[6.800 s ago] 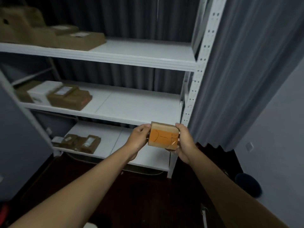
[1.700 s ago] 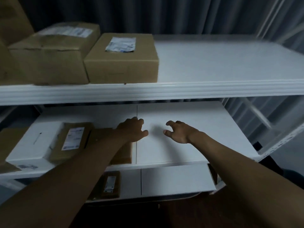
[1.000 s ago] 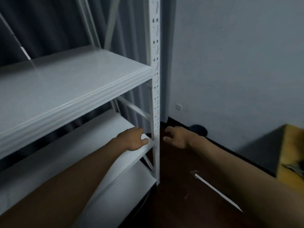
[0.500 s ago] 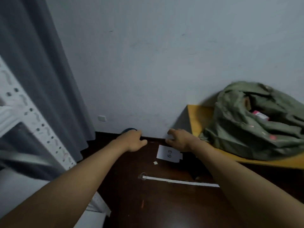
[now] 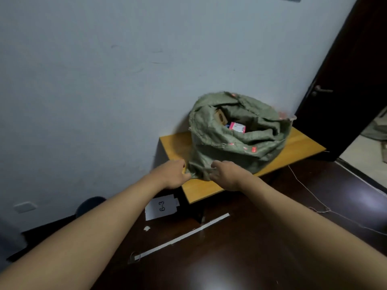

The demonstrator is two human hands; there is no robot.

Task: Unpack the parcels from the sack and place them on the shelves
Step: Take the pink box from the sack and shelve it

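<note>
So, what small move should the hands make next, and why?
Probably reach the right hand up into the sack mouth for the pink-labelled parcel. Both hands, left hand too, are empty at the sack's near edge, and the parcel lies exposed on top.

coarse woven cloth sack [image 5: 236,141], matt wooden table [image 5: 301,146], glossy dark floor [image 5: 240,258].

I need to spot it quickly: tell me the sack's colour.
The sack is olive green woven fabric with small red marks, seen in the head view.
</note>
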